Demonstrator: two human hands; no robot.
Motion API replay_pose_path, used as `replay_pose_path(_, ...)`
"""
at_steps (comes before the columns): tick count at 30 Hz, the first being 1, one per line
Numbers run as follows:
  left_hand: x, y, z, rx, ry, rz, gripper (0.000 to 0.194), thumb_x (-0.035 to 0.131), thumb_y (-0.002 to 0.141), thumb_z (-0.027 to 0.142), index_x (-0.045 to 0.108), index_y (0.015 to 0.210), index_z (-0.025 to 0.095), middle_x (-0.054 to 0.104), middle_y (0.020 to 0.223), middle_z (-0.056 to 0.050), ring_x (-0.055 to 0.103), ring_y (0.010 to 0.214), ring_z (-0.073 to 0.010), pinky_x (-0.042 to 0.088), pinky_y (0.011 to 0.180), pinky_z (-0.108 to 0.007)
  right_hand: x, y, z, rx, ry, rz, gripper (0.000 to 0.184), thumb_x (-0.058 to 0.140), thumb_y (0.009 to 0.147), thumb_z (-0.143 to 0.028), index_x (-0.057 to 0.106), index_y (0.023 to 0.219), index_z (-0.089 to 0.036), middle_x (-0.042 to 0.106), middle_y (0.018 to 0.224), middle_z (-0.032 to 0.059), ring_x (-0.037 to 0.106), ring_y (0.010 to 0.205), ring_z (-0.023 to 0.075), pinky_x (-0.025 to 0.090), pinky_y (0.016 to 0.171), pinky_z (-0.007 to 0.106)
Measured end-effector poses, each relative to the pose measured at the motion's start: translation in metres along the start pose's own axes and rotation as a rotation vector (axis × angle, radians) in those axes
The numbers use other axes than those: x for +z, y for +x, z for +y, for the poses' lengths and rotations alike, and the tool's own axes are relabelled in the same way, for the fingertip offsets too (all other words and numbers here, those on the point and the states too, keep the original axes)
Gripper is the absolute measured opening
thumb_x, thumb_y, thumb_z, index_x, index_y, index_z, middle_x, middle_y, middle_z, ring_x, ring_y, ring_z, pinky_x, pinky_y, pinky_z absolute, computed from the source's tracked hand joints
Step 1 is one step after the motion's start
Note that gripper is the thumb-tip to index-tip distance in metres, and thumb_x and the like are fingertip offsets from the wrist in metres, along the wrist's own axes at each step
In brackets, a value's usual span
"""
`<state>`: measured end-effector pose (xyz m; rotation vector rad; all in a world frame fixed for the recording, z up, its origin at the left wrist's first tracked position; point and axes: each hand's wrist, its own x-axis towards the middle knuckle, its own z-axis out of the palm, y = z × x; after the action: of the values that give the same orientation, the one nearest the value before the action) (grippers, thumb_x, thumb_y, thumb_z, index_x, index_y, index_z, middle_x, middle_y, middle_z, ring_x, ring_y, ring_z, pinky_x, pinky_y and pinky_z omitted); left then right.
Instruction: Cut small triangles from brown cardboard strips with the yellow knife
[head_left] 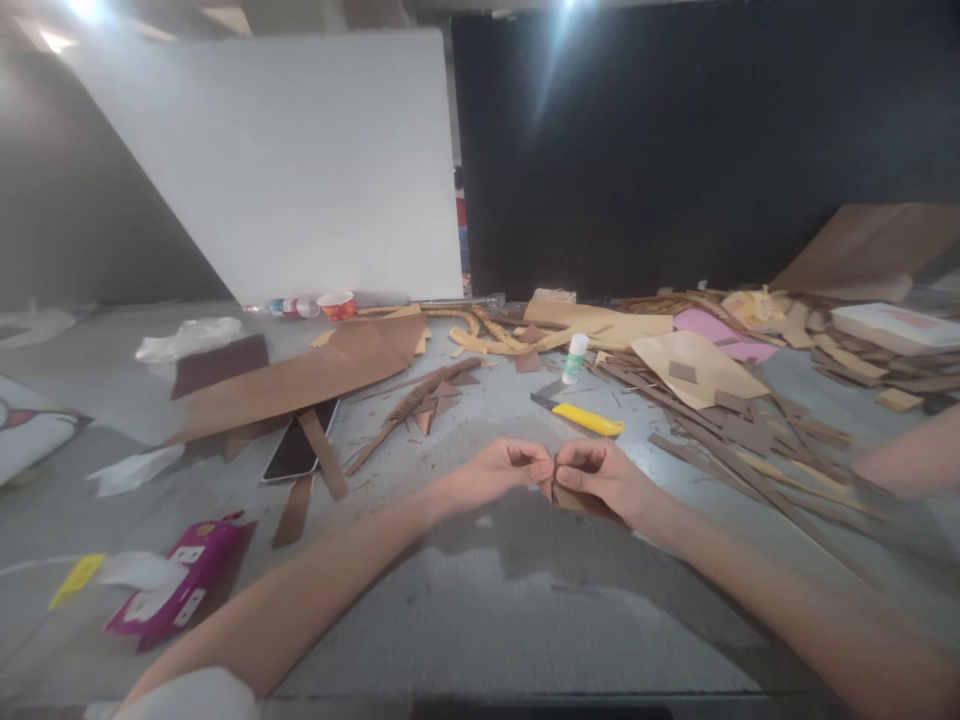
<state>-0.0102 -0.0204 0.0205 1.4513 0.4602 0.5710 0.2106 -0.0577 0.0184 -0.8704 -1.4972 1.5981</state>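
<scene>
Both my hands meet over the middle of the grey table, fingertips almost touching. Between them is a small piece of brown paper (576,499), partly hidden by the fingers. My left hand (504,470) pinches its left end between thumb and forefinger. Close beside it, my right hand (606,476) pinches the same piece, which shows below the fingers. Just beyond the hands lies a yellow utility knife (589,418), its blade end pointing left. A glue stick (575,360) with a white cap stands upright behind the knife.
Brown paper strips (705,420) and scraps cover the right side, where another person's arm (911,450) reaches in. At left lie a large brown sheet (300,385), a dark tablet (289,452) and a purple tissue pack (184,575). Tall white (300,160) and black panels (675,150) stand behind.
</scene>
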Motion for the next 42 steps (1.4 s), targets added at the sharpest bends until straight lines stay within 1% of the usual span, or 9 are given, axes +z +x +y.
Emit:
replay_pose_path(3,0.002,0.0,0.0,-0.003,-0.044,-0.01,0.053,0.079,0.086,0.067,0.072,0.081,0.015,0.065,0.079,-0.004,0.054,0.074,-0.0142,0.039,0.073,-0.026,0.001,-0.001,0.001,0.004,0.038,-0.015,0.042,0.087,0.083,-0.057,0.071,0.078,-0.019,0.077,0.08,0.0043,0.064,0.068,0.0159,0.045,0.064,0.028)
replay_pose_path(9,0.006,-0.002,0.002,0.024,-0.096,-0.009,0.05,0.079,0.089,0.062,0.071,0.079,0.015,0.064,0.077,-0.003,0.053,0.072,-0.013,0.038,0.071,-0.025,0.002,0.0,0.005,-0.003,0.103,-0.015,0.038,0.089,0.084,-0.052,0.071,0.078,-0.018,0.077,0.079,0.0038,0.064,0.066,0.0144,0.045,0.063,0.026)
replay_pose_path(13,0.008,-0.002,0.001,0.003,-0.125,0.001,0.052,0.082,0.085,0.065,0.071,0.079,0.015,0.065,0.077,-0.004,0.056,0.074,-0.0142,0.04,0.073,-0.026,0.001,0.0,0.007,-0.004,0.131,-0.031,0.036,0.09,0.084,-0.05,0.072,0.078,-0.018,0.076,0.077,0.003,0.064,0.064,0.0138,0.045,0.061,0.025)
replay_pose_path(22,0.011,-0.002,0.003,-0.008,-0.169,-0.017,0.052,0.083,0.083,0.065,0.07,0.079,0.015,0.063,0.076,-0.003,0.056,0.073,-0.0143,0.04,0.072,-0.026,0.001,-0.001,0.009,-0.008,0.128,-0.053,0.039,0.089,0.083,-0.054,0.07,0.077,-0.02,0.074,0.075,0.0023,0.065,0.067,0.0162,0.049,0.065,0.028)
replay_pose_path(27,0.013,-0.003,0.002,-0.028,-0.195,-0.013,0.052,0.087,0.08,0.064,0.069,0.079,0.015,0.062,0.075,-0.002,0.054,0.073,-0.0141,0.038,0.071,-0.026,0.0,-0.002,0.008,-0.015,0.104,-0.062,0.037,0.089,0.084,-0.052,0.07,0.078,-0.02,0.073,0.074,0.0018,0.065,0.067,0.0163,0.049,0.065,0.028)
replay_pose_path(32,0.016,-0.003,0.0,-0.02,-0.236,-0.014,0.051,0.086,0.082,0.062,0.069,0.079,0.015,0.061,0.075,-0.002,0.053,0.07,-0.0127,0.037,0.069,-0.025,0.0,-0.003,0.007,-0.018,0.129,-0.088,0.037,0.088,0.085,-0.051,0.07,0.079,-0.02,0.074,0.077,0.0027,0.064,0.066,0.0155,0.048,0.063,0.027)
replay_pose_path(38,0.021,-0.003,-0.001,0.0,-0.318,0.007,0.049,0.088,0.081,0.06,0.068,0.078,0.015,0.063,0.075,-0.002,0.059,0.073,-0.0143,0.042,0.074,-0.026,0.002,-0.003,0.004,-0.013,0.155,-0.082,0.038,0.089,0.084,-0.052,0.069,0.077,-0.02,0.074,0.075,0.0026,0.061,0.061,0.0141,0.044,0.059,0.026)
replay_pose_path(42,0.022,-0.004,-0.005,-0.006,-0.353,0.002,0.047,0.089,0.081,0.057,0.068,0.078,0.015,0.063,0.075,-0.002,0.06,0.074,-0.0143,0.043,0.076,-0.026,0.006,-0.004,-0.004,0.0,0.151,-0.079,0.043,0.089,0.08,-0.058,0.068,0.074,-0.02,0.071,0.071,0.0022,0.058,0.06,0.0146,0.043,0.057,0.027)
